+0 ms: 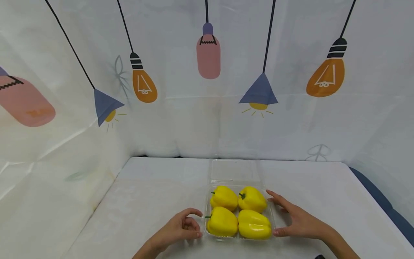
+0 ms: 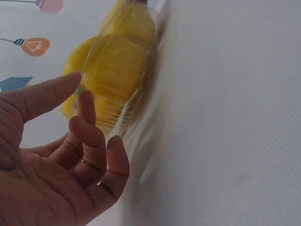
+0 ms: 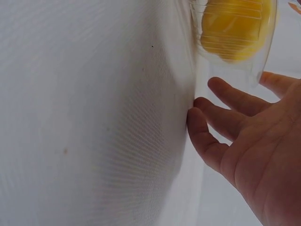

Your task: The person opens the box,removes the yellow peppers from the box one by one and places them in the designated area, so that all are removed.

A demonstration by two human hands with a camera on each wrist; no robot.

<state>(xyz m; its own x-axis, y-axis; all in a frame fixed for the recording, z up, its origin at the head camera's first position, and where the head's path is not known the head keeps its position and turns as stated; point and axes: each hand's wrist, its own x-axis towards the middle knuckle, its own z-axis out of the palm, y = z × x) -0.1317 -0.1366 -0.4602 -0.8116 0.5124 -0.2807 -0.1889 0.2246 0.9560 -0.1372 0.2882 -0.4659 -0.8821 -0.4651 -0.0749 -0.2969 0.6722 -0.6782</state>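
Observation:
A clear plastic clamshell box point(image 1: 240, 187) lies on the white table with its lid point(image 1: 235, 171) folded back, away from me. Several yellow bell peppers fill it; the front left pepper point(image 1: 222, 222) shows a green stem pointing left, and the front right pepper point(image 1: 254, 225) lies on its side. My left hand point(image 1: 181, 227) is at the box's left side, fingers loosely bent, fingertips right at the rim in the left wrist view. On the opposite side, my right hand point(image 1: 299, 220) spreads its fingers, with thumb and index finger close along the right wall.
The white table point(image 1: 155, 187) runs back to a white fabric wall point(image 1: 181, 122) printed with hanging lamps. A small dark object point(image 1: 319, 257) shows at the bottom edge. Something dark blue point(image 1: 372, 190) stands beyond the table's right edge.

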